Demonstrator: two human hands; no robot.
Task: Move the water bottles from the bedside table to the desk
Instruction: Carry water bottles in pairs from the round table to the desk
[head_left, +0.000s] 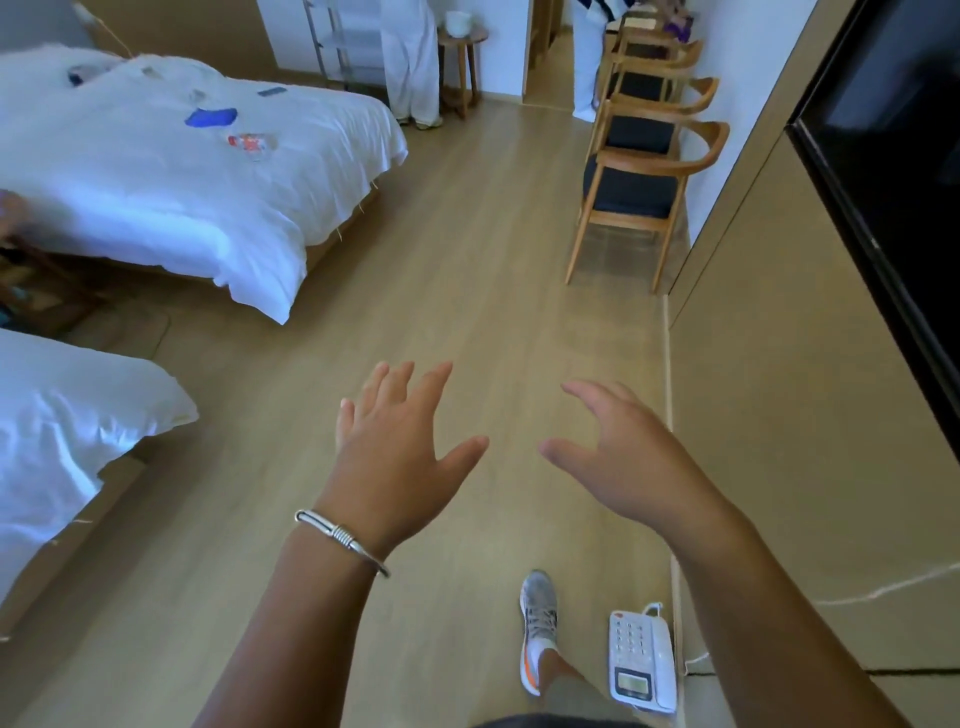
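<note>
Hands over wood floor (441, 291), left hand (400, 452) and right hand (623, 462) empty, fingers spread, pointing forward

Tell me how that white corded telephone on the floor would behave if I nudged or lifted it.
The white corded telephone looks like light rigid plastic, so it would probably slide easily on the smooth wooden floor. Its white cord runs toward the wall and may tug it back. The handset appears only to rest in its cradle, so tilting could drop it.
</note>
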